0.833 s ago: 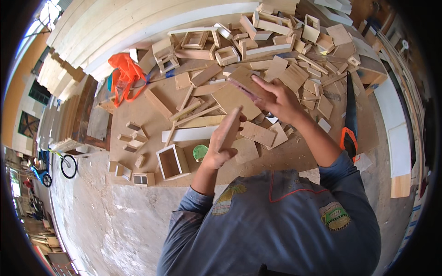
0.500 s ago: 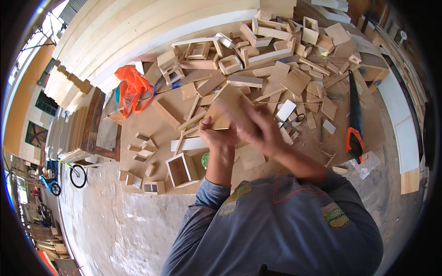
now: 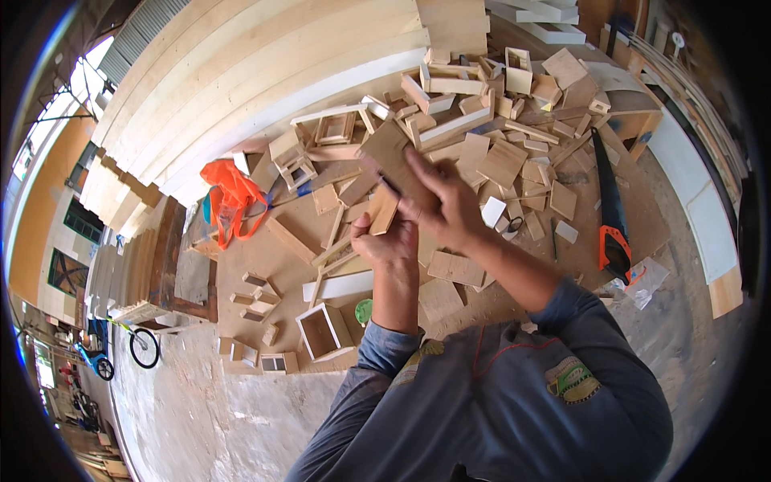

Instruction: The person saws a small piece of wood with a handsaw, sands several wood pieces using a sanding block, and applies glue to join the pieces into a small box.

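My left hand (image 3: 391, 241) is closed around a small light wooden piece (image 3: 384, 210), its thumb pressed on one side. Close to its right, my right hand (image 3: 446, 201) grips a flat brown rectangular board (image 3: 385, 149), fingers along the edge. The board's lower end is beside the small piece; whether they touch I cannot tell. Both hands are above a worktable (image 3: 249, 249) strewn with wood offcuts. Under the left forearm sits an open-fronted wooden box (image 3: 347, 331), with a round green thing (image 3: 364, 311) beside it.
A handsaw with an orange handle (image 3: 615, 251) lies at the right. An orange plastic bag (image 3: 229, 193) rests at the table's left. Several small wooden frames (image 3: 336, 127) are heaped at the back, before stacked long boards (image 3: 265, 72). Small blocks (image 3: 259, 304) stand front left.
My right hand, blurred before, now shows clearly with the board raised higher and farther from the left hand. The small piece in my left hand has come into view. The whole view has shifted slightly.
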A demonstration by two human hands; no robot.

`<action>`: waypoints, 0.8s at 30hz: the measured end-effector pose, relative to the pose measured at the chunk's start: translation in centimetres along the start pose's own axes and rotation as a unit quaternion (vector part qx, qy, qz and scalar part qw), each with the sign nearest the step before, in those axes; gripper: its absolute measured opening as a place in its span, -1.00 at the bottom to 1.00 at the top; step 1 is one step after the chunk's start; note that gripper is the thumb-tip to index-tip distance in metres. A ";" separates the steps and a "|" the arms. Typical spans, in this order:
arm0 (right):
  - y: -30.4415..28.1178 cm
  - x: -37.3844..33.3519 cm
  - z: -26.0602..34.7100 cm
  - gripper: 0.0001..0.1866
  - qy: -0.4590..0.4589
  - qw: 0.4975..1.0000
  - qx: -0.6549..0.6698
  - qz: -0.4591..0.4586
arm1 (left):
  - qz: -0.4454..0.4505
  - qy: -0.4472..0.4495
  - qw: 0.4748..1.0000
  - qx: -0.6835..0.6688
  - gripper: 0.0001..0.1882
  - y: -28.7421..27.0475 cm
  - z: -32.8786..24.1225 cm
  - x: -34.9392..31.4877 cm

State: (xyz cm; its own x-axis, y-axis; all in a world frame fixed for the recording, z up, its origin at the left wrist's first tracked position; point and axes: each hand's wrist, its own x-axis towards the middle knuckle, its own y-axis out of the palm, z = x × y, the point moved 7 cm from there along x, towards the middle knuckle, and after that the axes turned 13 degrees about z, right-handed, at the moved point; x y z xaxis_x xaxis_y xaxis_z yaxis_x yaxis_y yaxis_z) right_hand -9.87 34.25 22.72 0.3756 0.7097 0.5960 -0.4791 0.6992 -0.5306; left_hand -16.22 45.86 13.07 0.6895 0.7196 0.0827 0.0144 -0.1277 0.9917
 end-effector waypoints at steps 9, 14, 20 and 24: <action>0.0 1.1 0.9 -0.22 -0.015 0.998 0.015 0.055 | 0.115 0.045 0.989 0.078 -0.31 2.5 -1.2 1.2; -1.0 1.0 0.4 -0.26 -0.042 0.998 -0.016 0.044 | 0.237 -0.007 0.971 0.045 -0.27 4.0 -0.8 1.2; 0.4 -1.4 5.0 -0.24 -0.186 0.981 -0.045 0.030 | 0.226 0.016 0.973 0.052 -0.20 3.5 -1.0 1.4; -2.6 0.9 -6.9 -0.23 0.075 0.997 0.021 -0.008 | 0.233 -0.002 0.966 0.115 -0.04 6.9 0.0 -0.5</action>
State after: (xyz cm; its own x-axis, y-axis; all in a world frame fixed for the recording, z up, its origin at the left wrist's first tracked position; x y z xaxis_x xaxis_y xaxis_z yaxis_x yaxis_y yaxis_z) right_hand -2.80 33.71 20.44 0.4963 0.7052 0.5063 -0.5031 0.7089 -0.4943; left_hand -16.46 44.58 19.91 0.6632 0.5441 0.5139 -0.1377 -0.5862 0.7983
